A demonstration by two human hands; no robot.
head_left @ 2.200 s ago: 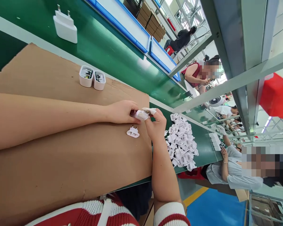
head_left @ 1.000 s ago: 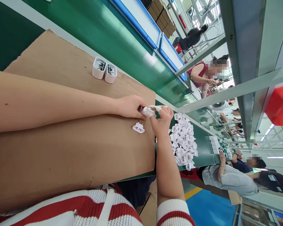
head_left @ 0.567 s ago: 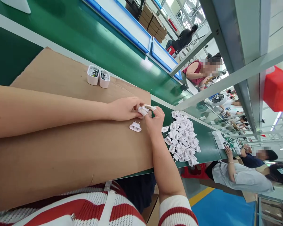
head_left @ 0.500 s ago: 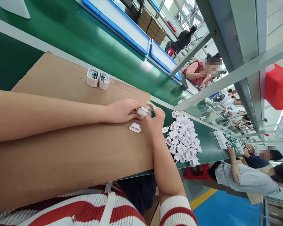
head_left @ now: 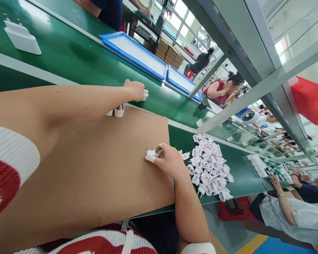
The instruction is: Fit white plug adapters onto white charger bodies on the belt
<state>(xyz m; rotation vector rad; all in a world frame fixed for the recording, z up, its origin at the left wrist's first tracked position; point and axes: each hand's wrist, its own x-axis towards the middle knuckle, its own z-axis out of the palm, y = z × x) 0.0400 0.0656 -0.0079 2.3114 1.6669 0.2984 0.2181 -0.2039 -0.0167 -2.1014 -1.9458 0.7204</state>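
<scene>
My left hand is stretched out over the green belt, fingers closed on a small white plug part. My right hand rests on the brown cardboard sheet near its right edge, fingers pinched on a white plug cap with two pins. Fingertips of that hand wear white cots. Two white charger shells stand on the cardboard, partly hidden behind my left forearm.
A heap of several white plug caps lies on the green table right of the cardboard. A white charger lies on the belt at far left. Blue trays sit beyond. Other people sit along the line at right.
My hands have separated. The left hand has carried the white part forward over the belt. The right hand has dropped onto the plug cap that lay on the cardboard. The camera has tilted up.
</scene>
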